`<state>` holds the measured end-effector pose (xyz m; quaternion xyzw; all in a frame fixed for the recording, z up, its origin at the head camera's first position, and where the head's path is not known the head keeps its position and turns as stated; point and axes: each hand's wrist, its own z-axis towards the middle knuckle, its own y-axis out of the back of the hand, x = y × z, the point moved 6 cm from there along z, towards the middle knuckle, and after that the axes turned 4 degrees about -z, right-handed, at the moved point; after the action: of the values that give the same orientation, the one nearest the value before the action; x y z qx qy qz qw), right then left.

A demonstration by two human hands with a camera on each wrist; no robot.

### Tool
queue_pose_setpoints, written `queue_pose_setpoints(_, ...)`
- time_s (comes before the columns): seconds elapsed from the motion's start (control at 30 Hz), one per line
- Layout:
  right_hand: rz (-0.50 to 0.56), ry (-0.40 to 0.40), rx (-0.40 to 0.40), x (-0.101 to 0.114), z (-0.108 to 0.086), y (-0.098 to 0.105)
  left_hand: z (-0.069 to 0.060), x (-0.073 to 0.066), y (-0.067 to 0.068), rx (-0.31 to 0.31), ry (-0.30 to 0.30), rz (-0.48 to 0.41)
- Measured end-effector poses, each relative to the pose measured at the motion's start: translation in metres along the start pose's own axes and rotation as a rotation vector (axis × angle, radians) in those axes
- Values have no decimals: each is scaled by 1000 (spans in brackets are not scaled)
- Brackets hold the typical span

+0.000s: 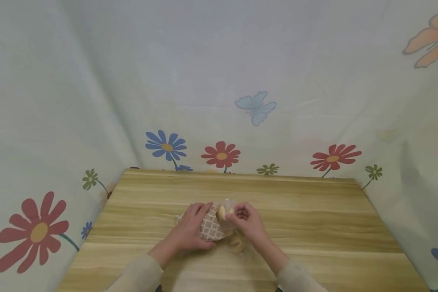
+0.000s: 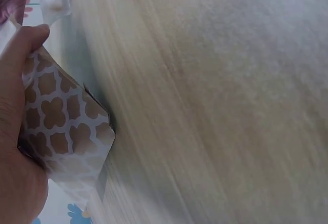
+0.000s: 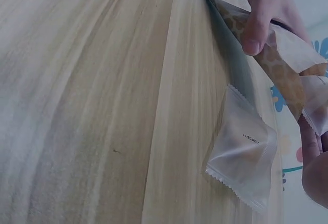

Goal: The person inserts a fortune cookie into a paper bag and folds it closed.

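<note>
My left hand grips a paper bag with a white lattice pattern on brown, its thumb along the near side. The left wrist view shows the bag tilted in the hand. At the bag's mouth, my right hand pinches a clear packet with a pale tan piece inside; whether it is partly in the bag I cannot tell. Below the hands lies another packet, frosted, with serrated ends and a printed date. Its tan contents look curved in the head view.
A wood-grain table extends around the hands. Behind it and at both sides hangs a pale cloth printed with flowers and butterflies.
</note>
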<state>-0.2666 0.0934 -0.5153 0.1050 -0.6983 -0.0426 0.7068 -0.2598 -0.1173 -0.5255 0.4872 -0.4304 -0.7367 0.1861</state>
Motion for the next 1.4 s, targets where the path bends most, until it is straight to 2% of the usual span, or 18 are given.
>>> queue_pose_setpoints(0.13,-18,8,13,-3,-1,-1,-2,1,-1,-18,5,14)
queue_pose_setpoints(0.33,-45,34,29,-7,-4,2,-3,1,-1,-45,-21,51)
queue_pose_setpoints(0.53,-79,31,73,-6,-6,4,-2,0,-2,-45,-39,66)
queue_pose_setpoints(0.9,-139,57,163,-6,-8,6,-3,-3,-3,-69,-97,108)
queue_pose_setpoints(1.03,-179,98,209,-1,-6,3,-3,-4,-3,-67,-106,113)
queue_pose_setpoints(1.17,-190,143,258,5,-3,1,-4,-4,-1,-75,-109,115)
queue_pose_setpoints(1.4,-151,146,333,9,3,6,-4,-6,1,-74,-105,87)
